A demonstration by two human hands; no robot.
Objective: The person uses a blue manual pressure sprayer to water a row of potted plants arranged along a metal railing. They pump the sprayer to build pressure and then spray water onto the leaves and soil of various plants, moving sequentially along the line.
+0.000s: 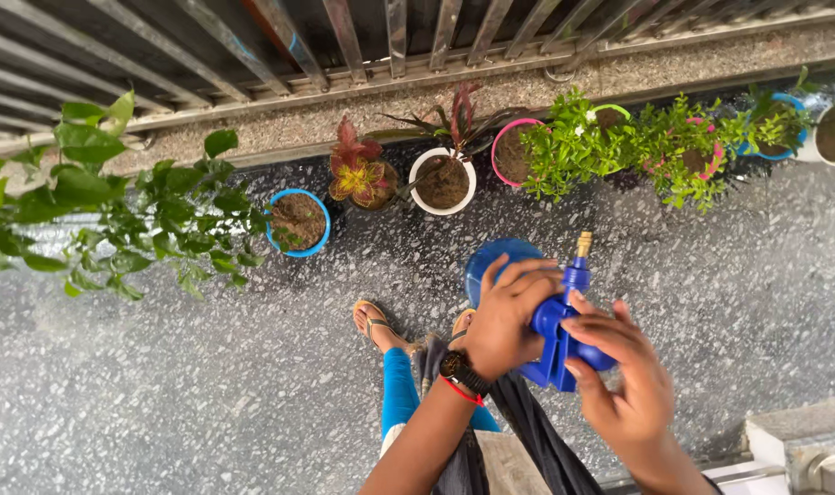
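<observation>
**Over a speckled balcony floor, two hands on a blue sprayer**

At waist height above the grey terrazzo floor, the left hand wraps tightly over the top of a blue pump sprayer, while the right hand cups its pump head from the side, fingers half curled against it. The brass nozzle points toward a row of potted plants along a metal railing. Sandalled feet show below, and a leafy plant spreads at left.
</observation>
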